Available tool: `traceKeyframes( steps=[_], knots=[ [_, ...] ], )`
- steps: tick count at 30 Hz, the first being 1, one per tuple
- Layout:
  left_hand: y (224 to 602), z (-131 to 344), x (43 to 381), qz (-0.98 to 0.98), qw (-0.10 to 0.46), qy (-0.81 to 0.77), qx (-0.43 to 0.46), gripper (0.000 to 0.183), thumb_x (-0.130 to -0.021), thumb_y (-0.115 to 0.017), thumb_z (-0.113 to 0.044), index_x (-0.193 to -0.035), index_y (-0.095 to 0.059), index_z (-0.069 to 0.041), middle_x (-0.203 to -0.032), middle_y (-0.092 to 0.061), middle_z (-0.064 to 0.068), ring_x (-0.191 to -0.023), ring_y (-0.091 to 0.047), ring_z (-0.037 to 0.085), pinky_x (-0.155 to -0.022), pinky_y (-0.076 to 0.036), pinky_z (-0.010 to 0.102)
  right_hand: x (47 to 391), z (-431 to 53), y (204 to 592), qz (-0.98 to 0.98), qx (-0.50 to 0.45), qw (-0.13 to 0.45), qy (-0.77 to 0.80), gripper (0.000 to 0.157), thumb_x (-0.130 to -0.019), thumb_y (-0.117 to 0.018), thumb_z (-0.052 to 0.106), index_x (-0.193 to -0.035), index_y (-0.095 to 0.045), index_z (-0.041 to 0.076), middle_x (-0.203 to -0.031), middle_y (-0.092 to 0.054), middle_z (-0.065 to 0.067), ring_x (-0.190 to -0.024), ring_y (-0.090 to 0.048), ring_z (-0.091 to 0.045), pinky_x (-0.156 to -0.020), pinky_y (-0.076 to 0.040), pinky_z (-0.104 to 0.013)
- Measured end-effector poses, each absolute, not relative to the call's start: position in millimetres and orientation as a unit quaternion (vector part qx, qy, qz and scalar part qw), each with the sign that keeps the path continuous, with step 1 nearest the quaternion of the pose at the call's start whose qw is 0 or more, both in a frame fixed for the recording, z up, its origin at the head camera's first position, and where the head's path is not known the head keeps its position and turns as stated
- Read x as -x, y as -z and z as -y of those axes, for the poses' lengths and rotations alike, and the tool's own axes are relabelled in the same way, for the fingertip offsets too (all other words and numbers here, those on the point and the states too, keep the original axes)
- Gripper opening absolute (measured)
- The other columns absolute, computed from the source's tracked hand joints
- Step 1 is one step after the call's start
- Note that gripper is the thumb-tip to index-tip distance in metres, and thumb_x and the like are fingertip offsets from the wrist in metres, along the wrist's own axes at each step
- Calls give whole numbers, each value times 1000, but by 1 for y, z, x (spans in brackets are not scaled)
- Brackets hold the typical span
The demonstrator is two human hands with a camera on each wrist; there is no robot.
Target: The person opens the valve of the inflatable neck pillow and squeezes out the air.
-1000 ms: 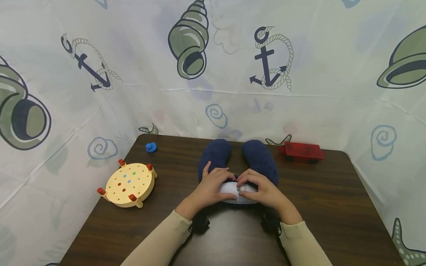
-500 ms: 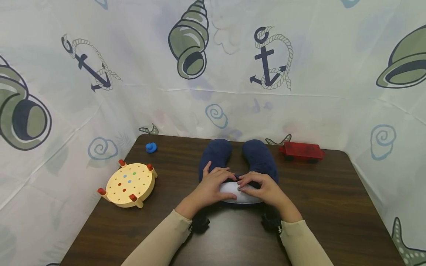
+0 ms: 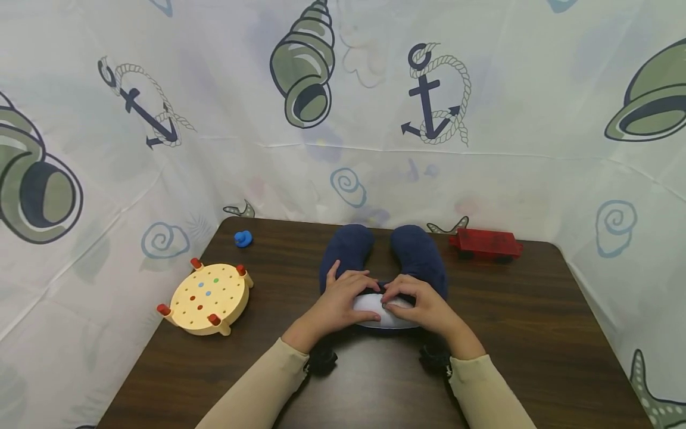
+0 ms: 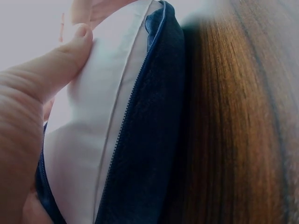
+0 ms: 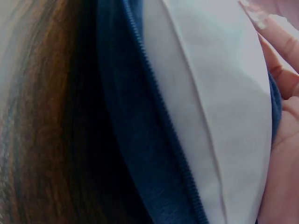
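A navy U-shaped neck pillow (image 3: 420, 256) lies on the table, its curved end toward me. Its zipped cover (image 5: 124, 93) gapes there, baring a white inner cushion (image 4: 98, 107) between two zipper edges. My left hand (image 3: 339, 304) grips the left of this end, thumb (image 4: 70, 53) on the white fabric and fingers over the far side. From the right, my right hand (image 3: 423, 305) pinches a small shiny piece (image 3: 383, 305) at the middle of the white cushion with thumb and fingertips. That piece is mostly hidden; I cannot tell what it is.
A round yellow toy (image 3: 211, 298) with red-tipped legs and coloured dots is at the left. Behind it sits a small blue toy duck (image 3: 243, 239). A red toy vehicle (image 3: 486, 245) stands at the back right. A printed curtain (image 3: 375, 173) surrounds the brown table (image 3: 536, 333).
My right fingertips have shifted slightly on the white cushion, briefly spreading to bare the small shiny piece, then closing round it again. My left hand has stayed in place.
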State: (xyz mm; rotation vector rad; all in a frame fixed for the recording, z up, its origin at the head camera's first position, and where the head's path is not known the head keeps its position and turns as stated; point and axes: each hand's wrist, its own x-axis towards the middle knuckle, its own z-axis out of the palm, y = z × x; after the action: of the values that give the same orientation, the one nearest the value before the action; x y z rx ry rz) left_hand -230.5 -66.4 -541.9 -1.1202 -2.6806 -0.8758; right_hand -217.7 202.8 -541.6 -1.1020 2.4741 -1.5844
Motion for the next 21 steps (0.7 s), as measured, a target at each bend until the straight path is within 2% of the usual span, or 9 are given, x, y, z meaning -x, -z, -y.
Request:
traceKeyframes(
  steps=[6,16,21],
  knots=[
    [541,67,230,883,55,283,370,55,-84,-92,-51,-129,-70,-28,-145,-72,-6,-151,-53,21,-130,1,72,216,-202,540,-810,345,-12,475,20,-93,-90,19,-111,-83,22,-119,-77,2,-119,-69,-21,-107,-53,-23],
    [543,65,231,880,50,291,372,54,-84,-92,-51,-128,-71,-28,-145,-72,-5,-152,-52,21,-130,3,71,220,-200,548,-818,343,-51,458,20,-88,-94,19,-105,-84,24,-114,-80,5,-115,-74,-20,-105,-55,-23],
    [542,67,232,881,42,287,374,54,-84,-92,-52,-128,-71,-29,-146,-71,-6,-152,-51,20,-130,3,71,219,-201,548,-814,338,-38,471,22,-88,-94,18,-106,-85,25,-115,-82,5,-117,-76,-22,-103,-56,-21]
  ],
)
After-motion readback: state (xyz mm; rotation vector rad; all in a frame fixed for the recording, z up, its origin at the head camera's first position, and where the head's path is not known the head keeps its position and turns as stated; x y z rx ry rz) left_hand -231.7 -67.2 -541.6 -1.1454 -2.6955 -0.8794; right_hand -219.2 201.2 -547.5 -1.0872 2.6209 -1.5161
